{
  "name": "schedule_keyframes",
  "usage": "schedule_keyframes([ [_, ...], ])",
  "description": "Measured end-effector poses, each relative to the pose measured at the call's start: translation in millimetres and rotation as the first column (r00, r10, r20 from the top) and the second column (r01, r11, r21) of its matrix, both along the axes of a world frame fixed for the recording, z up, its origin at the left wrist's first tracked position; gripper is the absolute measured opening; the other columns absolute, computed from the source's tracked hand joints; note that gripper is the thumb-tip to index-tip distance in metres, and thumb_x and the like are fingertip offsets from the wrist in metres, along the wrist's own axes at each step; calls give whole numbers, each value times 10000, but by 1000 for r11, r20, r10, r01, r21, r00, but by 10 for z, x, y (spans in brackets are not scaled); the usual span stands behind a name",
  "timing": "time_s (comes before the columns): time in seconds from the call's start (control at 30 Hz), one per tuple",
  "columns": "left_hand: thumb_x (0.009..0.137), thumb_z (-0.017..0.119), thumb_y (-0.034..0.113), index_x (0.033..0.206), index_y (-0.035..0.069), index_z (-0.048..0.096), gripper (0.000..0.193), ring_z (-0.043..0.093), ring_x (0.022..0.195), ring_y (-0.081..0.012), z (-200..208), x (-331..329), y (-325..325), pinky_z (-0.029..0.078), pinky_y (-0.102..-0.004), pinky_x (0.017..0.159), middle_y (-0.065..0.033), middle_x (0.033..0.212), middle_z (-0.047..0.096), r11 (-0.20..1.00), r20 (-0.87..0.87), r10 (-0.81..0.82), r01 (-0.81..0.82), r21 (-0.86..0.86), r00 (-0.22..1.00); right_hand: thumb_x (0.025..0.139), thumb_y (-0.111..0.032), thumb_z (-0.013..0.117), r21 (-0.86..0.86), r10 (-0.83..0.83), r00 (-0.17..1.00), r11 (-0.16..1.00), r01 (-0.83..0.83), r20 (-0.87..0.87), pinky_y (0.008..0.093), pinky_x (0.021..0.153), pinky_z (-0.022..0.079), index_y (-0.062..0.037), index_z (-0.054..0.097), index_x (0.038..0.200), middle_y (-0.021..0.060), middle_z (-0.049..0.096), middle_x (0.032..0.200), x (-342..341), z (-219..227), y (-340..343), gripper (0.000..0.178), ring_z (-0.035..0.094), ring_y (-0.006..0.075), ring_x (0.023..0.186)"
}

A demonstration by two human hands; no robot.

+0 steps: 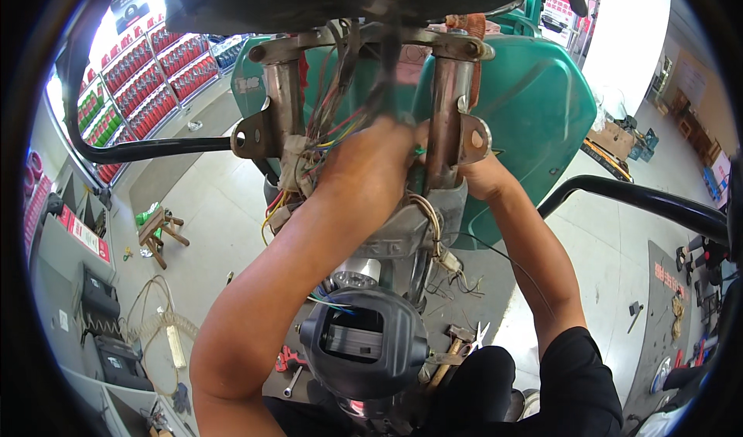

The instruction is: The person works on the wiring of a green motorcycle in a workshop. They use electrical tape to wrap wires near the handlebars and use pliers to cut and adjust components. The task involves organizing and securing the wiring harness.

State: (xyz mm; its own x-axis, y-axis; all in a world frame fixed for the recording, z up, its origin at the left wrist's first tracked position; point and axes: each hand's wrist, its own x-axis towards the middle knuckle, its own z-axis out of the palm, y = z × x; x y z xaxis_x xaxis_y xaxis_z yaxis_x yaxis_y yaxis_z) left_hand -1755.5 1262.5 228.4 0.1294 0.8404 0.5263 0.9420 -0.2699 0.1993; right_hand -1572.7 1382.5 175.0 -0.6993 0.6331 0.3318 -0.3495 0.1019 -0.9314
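Between the two metal fork tubes of a motor vehicle's front end, my left hand (371,162) reaches in, blurred, with its fingers curled. Whatever it grips is hidden. A dark wire bundle (340,89) with thin coloured wires hangs beside it. My right hand (484,175) is behind the right fork tube (449,112), and its fingers are out of sight. The left fork tube (282,100) stands by a pale connector (296,162). Below my hands sits a round black headlight-shaped housing (364,340) with an opening. A loose white connector (449,262) dangles on wires nearby.
Green body panels (526,112) flank the fork. Black bars (155,151) stick out on both sides. A hammer (449,352), a wrench (292,383) and pliers (480,336) lie low down. A wooden stool (162,234) and bottle shelves (155,81) stand left.
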Motion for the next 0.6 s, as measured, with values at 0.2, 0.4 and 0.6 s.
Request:
schedule_keyframes([
  [0.2, 929, 700, 139, 1058, 36, 707, 165, 676, 1012, -439, 51, 10, -27, 540, -523, 877, -183, 1100, 675, 999, 34, -29, 30, -29, 999, 871, 24, 758, -147, 69, 992, 986, -84, -105, 275, 742, 596, -19, 682, 1277, 32, 755, 1028, -24, -21, 95, 416, 730, 111, 873],
  [0.4, 897, 703, 109, 1041, 13, 721, 174, 676, 1030, -436, 60, -22, 45, 540, -510, 897, -206, 1082, 674, 998, -36, -27, 25, -50, 999, 867, 28, 770, -128, 44, 990, 990, -61, -136, 309, 758, 610, -28, 696, 1187, 37, 763, 999, -7, -24, 132, 334, 740, 132, 874],
  [0.6, 880, 699, 93, 1014, 6, 709, 160, 670, 999, -444, 75, -19, 29, 537, -520, 875, -205, 1043, 667, 1000, -41, -27, 26, -12, 999, 865, -3, 786, -210, 14, 980, 976, -57, -199, 311, 758, 577, -56, 682, 1171, 23, 753, 977, -12, -108, 128, 327, 718, 133, 815],
])
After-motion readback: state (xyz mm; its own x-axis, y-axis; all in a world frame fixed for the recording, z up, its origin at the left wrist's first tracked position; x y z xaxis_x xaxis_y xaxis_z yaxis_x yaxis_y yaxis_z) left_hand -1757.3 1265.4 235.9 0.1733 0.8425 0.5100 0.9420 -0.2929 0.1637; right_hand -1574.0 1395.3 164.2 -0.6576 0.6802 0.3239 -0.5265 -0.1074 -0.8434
